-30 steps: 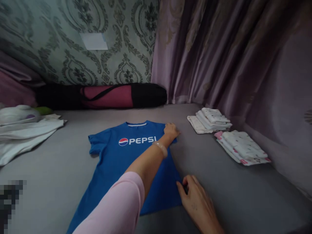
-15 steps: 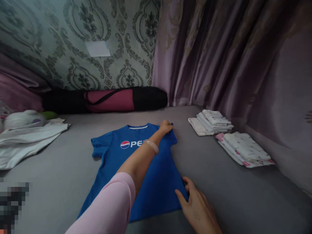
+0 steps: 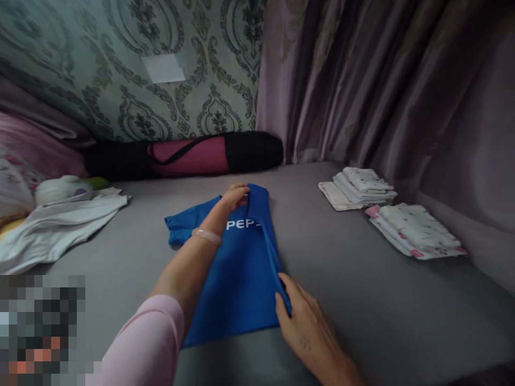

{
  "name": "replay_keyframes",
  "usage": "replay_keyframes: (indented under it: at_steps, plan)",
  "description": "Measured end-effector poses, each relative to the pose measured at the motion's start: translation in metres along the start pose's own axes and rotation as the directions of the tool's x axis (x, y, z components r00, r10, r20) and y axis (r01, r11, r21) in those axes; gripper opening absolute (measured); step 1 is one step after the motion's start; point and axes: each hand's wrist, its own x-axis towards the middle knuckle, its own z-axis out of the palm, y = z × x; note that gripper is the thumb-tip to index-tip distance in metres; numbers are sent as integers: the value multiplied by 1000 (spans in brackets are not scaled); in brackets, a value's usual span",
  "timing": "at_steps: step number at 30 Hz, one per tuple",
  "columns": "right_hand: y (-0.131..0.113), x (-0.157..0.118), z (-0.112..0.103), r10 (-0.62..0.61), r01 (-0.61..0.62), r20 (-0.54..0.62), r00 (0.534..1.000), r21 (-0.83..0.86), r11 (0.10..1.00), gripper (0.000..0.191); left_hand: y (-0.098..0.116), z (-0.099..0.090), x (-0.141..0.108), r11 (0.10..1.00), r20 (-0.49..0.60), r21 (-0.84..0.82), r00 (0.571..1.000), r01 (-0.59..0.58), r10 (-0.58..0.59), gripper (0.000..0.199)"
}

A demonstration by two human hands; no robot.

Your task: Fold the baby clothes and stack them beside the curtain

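A blue T-shirt [image 3: 237, 279] with white lettering lies front up on the grey bed, its right side turned inward over the chest. My left hand [image 3: 236, 196] reaches across the shirt and grips the folded cloth at the shoulder near the collar. Lower down, my right hand [image 3: 301, 313] pinches the shirt's right side edge between thumb and fingers, near the hem. The short sleeve [image 3: 179, 222] on the left lies spread out. My left forearm hides the logo and part of the shirt's left side.
Two stacks of folded white printed clothes, a far stack [image 3: 360, 187] and a nearer stack [image 3: 418, 230], lie at right. Pale trousers [image 3: 76, 225] and a plush toy [image 3: 62, 188] are at left. A black and maroon long bag [image 3: 189, 155] lies along the wall.
My left hand has moved left, carrying the shirt's right shoulder and sleeve inward over the front. My right hand has shifted slightly left and up, bringing the side edge in.
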Motion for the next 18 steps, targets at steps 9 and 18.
replay_keyframes:
  at_steps: [9, 18]
  plan:
    - [-6, -7, 27, -237, 239, 32, 971, -180, 954, 39, -35, -23, -7, 994, -96, -4, 989, 113, -113, 25]
    - [4, -9, 5, -383, 382, 45, 923, 12, 924, 36, -32, -21, -19, 978, 26, 207, 1000, -4, -1, 93]
